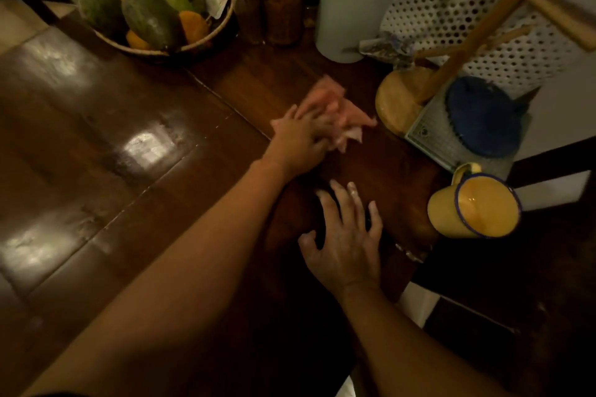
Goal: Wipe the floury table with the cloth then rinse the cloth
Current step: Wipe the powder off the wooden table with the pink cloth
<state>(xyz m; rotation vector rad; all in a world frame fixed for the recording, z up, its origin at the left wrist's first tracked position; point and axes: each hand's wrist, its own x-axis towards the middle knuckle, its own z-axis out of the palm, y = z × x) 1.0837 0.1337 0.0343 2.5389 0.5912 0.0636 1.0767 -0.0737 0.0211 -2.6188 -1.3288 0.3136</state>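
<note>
A crumpled pink cloth (pixel 338 113) lies on the dark wooden table (pixel 135 145), near its right end. My left hand (pixel 301 142) presses flat on the cloth's near-left part, blurred by motion. My right hand (pixel 346 235) rests on the table nearer to me, fingers spread, holding nothing, with pale flour on the fingertips. A small streak of white flour (pixel 411 253) shows at the table's right edge.
A yellow enamel mug (pixel 474 206) stands at the right edge. Behind it are a blue scrubber on a tray (pixel 483 116), a wooden stand (pixel 403 100), a paper towel roll (pixel 351 0), jars (pixel 283 0) and a fruit basket (pixel 154 10).
</note>
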